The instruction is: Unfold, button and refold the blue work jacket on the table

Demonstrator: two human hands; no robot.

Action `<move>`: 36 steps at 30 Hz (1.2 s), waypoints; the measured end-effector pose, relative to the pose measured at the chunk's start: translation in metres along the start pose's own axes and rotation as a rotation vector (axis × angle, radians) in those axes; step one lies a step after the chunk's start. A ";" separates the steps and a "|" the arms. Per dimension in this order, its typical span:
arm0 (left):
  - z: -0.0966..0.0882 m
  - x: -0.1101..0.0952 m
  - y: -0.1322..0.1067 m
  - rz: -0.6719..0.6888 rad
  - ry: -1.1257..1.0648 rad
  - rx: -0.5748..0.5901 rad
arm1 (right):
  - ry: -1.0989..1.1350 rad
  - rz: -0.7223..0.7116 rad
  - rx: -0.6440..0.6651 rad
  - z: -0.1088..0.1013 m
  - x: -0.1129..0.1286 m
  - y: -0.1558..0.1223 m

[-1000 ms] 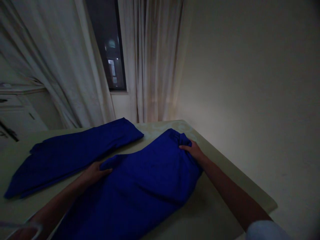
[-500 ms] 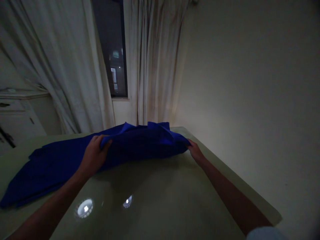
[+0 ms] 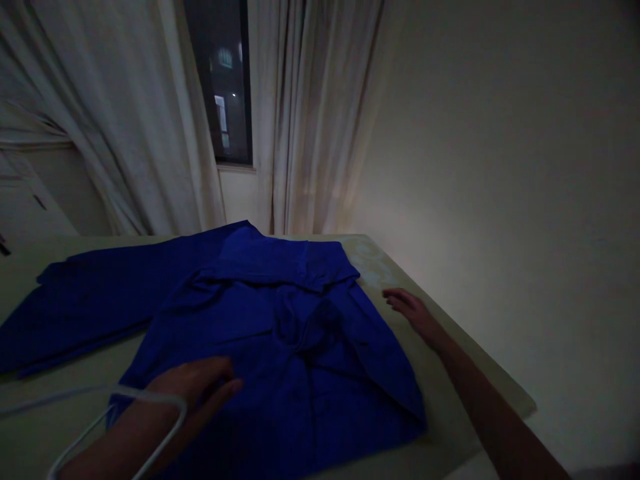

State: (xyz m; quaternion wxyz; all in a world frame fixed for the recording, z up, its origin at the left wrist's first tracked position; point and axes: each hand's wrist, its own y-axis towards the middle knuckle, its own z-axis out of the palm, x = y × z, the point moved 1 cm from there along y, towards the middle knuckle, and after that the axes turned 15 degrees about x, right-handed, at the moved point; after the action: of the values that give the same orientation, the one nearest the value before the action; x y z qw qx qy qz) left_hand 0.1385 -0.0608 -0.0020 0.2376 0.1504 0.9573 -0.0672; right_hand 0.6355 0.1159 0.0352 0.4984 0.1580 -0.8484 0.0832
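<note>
A white hanger (image 3: 115, 417) now loops over the left forearm at the near edge of view; it was not in sight 0.5 s ago. The left hand (image 3: 197, 383) lies flat on the blue shirt (image 3: 280, 333), fingers spread and loose, gripping nothing, where 0.5 s ago it pinched a raised fold. The shirt, lifted then as a bunched ridge between both hands, now lies spread across the table (image 3: 450, 373), its collar toward the far edge and 1 sleeve stretched out to the left. By my reading, the lift-and-turn is over and the garment has been laid out flat. The right hand (image 3: 407, 307) has let go too: it rests open on the bare tabletop just beside the shirt's right side, apart from the cloth. Beyond the table hang pale curtains (image 3: 310, 113) around a dark window (image 3: 223, 80).
</note>
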 end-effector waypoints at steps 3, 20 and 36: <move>0.005 -0.021 0.037 0.169 0.209 0.027 | -0.101 -0.109 0.105 0.062 0.028 0.056; 0.062 -0.009 0.000 0.024 0.314 0.301 | -0.391 -0.320 0.878 0.145 0.084 -0.005; 0.015 -0.076 0.239 0.007 -0.078 -0.067 | 0.367 -0.264 0.207 0.145 -0.007 0.124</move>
State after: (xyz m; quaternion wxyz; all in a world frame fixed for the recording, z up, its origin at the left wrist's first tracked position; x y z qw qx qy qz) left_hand 0.2859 0.1431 0.0071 0.2799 0.1428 0.9485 -0.0400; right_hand 0.4758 0.1900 -0.0397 0.6317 0.3001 -0.7027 0.1310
